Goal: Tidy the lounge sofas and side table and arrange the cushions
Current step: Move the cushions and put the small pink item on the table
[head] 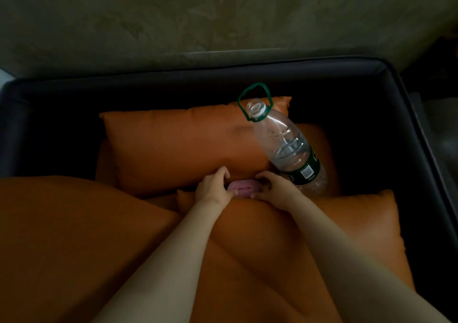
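Head view shows the left hand [213,186] and right hand [272,190] each pinching an end of a small pink object [244,188], which lies in the fold between orange cushions [178,144] on the dark sofa [198,79]. Just beside the right hand, an uncapped plastic bottle [287,146] leans on the cushions. Jostling them while lifting could topple it and spill whatever water it seems to hold.
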Action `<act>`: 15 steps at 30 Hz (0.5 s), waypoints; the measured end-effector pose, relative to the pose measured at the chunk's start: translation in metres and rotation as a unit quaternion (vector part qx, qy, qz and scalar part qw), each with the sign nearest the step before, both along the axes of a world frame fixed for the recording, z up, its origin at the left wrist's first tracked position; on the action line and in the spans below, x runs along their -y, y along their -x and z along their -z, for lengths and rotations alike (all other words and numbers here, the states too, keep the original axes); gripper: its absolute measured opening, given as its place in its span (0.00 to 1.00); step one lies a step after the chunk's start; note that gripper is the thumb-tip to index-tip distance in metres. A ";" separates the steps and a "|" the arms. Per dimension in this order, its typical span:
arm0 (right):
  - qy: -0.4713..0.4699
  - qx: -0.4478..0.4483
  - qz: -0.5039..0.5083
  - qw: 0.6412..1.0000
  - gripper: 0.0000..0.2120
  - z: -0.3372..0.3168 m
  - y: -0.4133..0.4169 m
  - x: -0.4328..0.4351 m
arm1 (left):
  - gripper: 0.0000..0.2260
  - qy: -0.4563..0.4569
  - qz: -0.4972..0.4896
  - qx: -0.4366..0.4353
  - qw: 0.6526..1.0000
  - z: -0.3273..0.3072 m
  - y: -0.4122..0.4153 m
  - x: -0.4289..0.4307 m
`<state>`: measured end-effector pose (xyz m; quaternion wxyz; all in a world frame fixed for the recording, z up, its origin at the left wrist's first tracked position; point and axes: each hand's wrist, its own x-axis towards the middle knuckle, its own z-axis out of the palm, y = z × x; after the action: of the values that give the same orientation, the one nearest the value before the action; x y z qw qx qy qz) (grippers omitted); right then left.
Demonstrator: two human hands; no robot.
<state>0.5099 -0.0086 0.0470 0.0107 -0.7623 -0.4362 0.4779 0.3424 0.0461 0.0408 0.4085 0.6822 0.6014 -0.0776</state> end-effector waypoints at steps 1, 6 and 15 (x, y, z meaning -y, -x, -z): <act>0.008 0.000 -0.008 1.000 0.30 -0.001 -0.001 0.000 | 0.14 0.007 0.013 -0.009 1.000 -0.001 0.000 0.000; 0.009 -0.033 0.004 0.999 0.28 0.000 -0.002 0.002 | 0.10 0.029 0.052 -0.037 0.998 0.002 0.001 -0.002; -0.021 -0.089 0.068 0.993 0.24 0.008 0.001 0.005 | 0.09 0.066 0.032 0.006 0.997 0.006 -0.001 -0.001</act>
<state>0.5094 -0.0132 0.0392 0.0978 -0.7443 -0.3905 0.5329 0.3436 0.0471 0.0348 0.4542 0.6729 0.5702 -0.1259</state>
